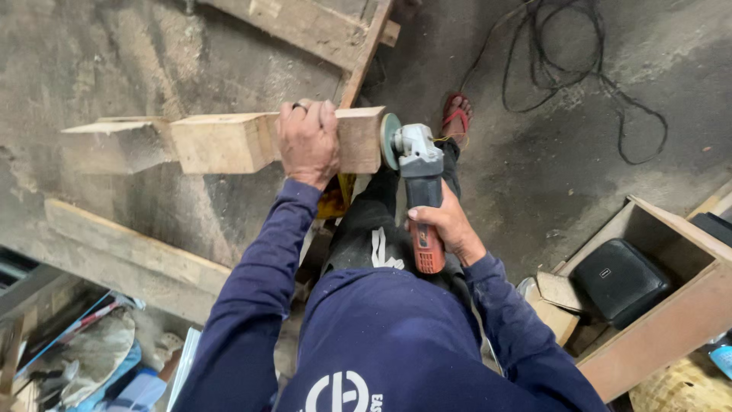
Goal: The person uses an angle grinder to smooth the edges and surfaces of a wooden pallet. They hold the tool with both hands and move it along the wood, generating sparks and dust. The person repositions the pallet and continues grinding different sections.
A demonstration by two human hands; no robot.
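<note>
Steadily: left hand [308,143] clamped wood block [229,142]; right hand [446,226] gripped angle grinder [418,183], disc flat against block end; best kept square, light pressure.

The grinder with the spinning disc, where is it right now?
In the head view, the angle grinder sits just right of centre, held in the right hand, with its disc against the right end of the wooden block that the left hand steadies.
</note>
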